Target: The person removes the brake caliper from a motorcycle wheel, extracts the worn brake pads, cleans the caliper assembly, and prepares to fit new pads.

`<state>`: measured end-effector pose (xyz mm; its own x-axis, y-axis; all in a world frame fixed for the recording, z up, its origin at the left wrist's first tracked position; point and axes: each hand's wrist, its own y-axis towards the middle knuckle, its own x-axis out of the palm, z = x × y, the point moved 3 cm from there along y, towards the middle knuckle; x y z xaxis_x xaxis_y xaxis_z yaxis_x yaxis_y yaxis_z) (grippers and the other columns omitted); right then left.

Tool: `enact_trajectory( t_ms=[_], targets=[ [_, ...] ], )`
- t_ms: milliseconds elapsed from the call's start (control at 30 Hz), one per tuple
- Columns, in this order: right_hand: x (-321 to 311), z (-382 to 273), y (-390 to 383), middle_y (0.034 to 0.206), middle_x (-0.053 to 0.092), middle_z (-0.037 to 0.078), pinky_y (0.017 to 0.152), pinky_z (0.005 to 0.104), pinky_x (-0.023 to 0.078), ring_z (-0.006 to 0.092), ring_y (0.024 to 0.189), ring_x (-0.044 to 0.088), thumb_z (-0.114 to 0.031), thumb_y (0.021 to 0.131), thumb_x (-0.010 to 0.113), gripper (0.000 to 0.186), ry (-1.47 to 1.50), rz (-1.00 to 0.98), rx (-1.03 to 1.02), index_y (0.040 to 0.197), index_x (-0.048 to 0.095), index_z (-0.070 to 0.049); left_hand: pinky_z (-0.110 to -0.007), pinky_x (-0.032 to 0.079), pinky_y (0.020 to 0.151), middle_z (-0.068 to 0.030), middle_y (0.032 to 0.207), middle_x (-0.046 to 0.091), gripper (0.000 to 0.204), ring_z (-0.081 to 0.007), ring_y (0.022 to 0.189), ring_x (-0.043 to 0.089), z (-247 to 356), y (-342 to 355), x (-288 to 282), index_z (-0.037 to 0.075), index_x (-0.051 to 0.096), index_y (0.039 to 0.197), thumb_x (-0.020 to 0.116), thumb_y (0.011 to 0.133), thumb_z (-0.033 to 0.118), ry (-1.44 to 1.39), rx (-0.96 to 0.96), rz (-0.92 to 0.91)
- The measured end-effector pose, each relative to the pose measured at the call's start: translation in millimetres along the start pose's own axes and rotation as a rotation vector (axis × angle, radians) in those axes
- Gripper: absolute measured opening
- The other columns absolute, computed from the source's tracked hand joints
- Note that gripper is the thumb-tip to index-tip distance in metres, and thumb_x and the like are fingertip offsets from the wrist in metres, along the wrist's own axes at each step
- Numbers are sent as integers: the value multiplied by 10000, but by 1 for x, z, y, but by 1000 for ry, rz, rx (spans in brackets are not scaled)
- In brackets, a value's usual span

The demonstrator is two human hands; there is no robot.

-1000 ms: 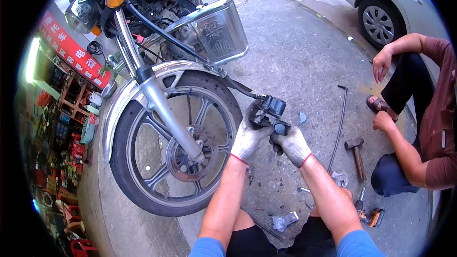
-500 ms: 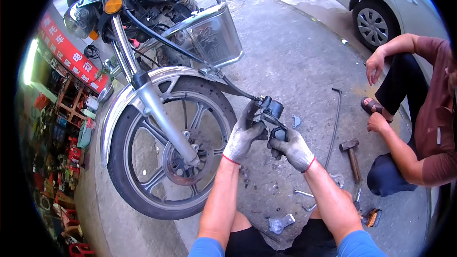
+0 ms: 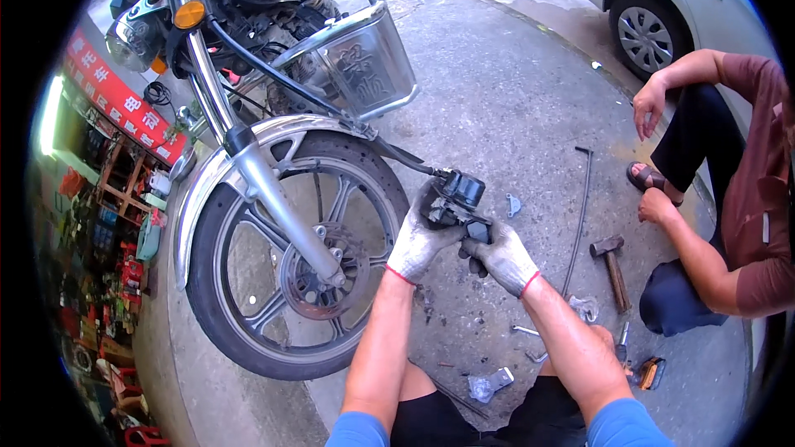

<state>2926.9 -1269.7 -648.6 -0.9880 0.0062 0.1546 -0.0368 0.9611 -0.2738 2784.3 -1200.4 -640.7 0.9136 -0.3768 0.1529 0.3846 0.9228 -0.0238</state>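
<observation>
My left hand [image 3: 421, 232], in a grey-white work glove with dark fingers, is closed round a black brake caliper [image 3: 462, 190]. A black hose [image 3: 397, 156] runs to the caliper from the motorcycle [image 3: 273, 66]. My right hand [image 3: 502, 255], gloved alike, pinches a small dark flat block, which looks like a brake pad [image 3: 478, 231], against the caliper's near side. Whether the pad is seated in the caliper I cannot tell. Just left of my hands stands the front wheel [image 3: 217, 314] with its brake disc [image 3: 300, 294].
A hammer [image 3: 614, 277], a long thin metal bar [image 3: 580, 215], a small grey bracket [image 3: 513, 204] and a plastic bag [image 3: 483, 387] lie on the concrete. At the right squats another person [image 3: 745, 223]. A silver car [image 3: 704, 8] stands behind; shop shelves [image 3: 124, 174] line the left.
The caliper has turned and come slightly nearer in my left hand. My right hand has shifted a little left, bringing the pad up against the caliper.
</observation>
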Motion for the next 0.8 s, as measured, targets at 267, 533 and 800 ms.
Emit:
enact_trajectory(
  t_ms=[267, 533, 800],
  targets=[
    [-11, -4, 4, 857, 705, 98, 453, 233, 458, 97, 546, 595, -66, 906, 549, 230, -15, -130, 9, 1120, 549, 18, -339, 496, 970, -83, 1323, 532, 862, -186, 1168, 552, 2, -1, 0, 40, 357, 1443, 744, 685, -98, 14, -17, 9],
    [-12, -4, 9, 839, 728, 99, 462, 254, 494, 117, 541, 633, -110, 926, 526, 256, -18, -164, 22, 1137, 554, 33, -328, 534, 905, -110, 1336, 513, 918, -215, 1141, 583, -2, 2, -5, 36, 331, 1469, 698, 653, -171, 44, 29, 12],
    [-12, -4, 10, 832, 723, 101, 461, 256, 495, 123, 543, 644, -146, 914, 582, 247, -104, -83, 29, 1079, 582, 37, -344, 457, 1013, -100, 1381, 496, 892, -197, 1238, 504, -4, 1, -11, 43, 340, 1453, 765, 677, -74, 56, 24, -15]
  ],
)
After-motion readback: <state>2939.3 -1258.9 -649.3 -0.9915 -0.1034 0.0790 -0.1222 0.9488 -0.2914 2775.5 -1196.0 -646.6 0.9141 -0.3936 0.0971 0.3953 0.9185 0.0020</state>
